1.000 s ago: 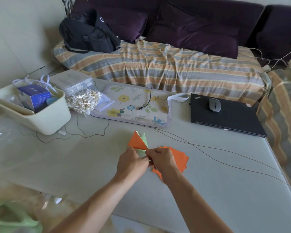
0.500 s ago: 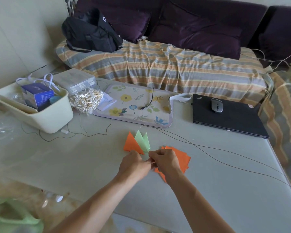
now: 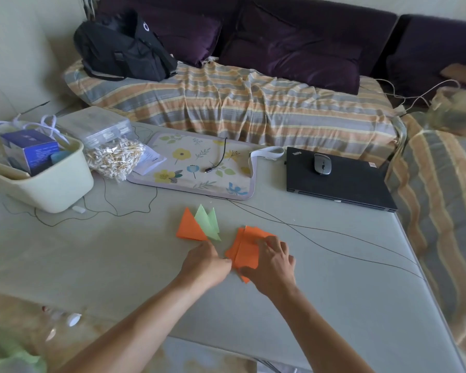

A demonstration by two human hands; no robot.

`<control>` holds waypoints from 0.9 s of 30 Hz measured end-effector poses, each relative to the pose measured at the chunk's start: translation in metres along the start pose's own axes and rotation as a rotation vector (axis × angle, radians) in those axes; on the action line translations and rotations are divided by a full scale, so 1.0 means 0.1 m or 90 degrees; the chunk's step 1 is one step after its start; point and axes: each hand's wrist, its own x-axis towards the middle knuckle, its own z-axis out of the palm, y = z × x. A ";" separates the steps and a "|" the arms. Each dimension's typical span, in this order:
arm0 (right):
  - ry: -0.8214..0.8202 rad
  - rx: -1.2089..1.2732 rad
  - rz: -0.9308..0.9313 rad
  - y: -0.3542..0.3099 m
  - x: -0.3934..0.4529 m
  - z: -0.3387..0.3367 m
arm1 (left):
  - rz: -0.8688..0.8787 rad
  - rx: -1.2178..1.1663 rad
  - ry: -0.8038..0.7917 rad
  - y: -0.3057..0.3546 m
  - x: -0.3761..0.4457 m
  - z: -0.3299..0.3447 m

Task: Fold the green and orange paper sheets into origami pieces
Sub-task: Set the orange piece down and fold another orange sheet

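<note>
Right hand [image 3: 271, 261] lay flat, fingers spread, pressing the orange sheets [image 3: 246, 249]; left hand [image 3: 205, 262] pinched their nine-o'clock edge. Folded pieces [image 3: 198, 226] lay at eleven o'clock.

The right hand [image 3: 271, 261] is covering the near right part of the orange paper stack [image 3: 244, 250], so I'm not seeing how many sheets are sitting under it. The left hand [image 3: 205, 262] is hiding its own fingertips, so whether it's pinching the stack's edge is anyone's guess. Something green [image 3: 8, 359] is getting cut off, blurry, at the bottom left corner.
</note>
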 end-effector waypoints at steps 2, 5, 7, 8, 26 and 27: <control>0.009 -0.013 -0.021 0.02 -0.01 0.00 | 0.006 0.002 -0.003 0.02 -0.01 0.05; 0.021 -0.036 -0.047 0.03 -0.04 -0.02 | 0.005 -0.016 -0.021 0.02 -0.01 0.10; 0.029 -0.037 -0.062 0.03 -0.05 -0.02 | 0.010 -0.032 -0.036 -0.01 0.01 0.13; 0.033 -0.034 -0.070 0.03 -0.05 -0.01 | 0.009 -0.038 -0.045 -0.01 0.01 0.14; -0.038 0.251 -0.132 0.23 -0.14 -0.16 | 0.047 -0.176 0.020 0.08 0.06 0.26; -0.046 0.257 -0.130 0.25 -0.14 -0.19 | 0.046 -0.171 0.025 0.08 0.04 0.25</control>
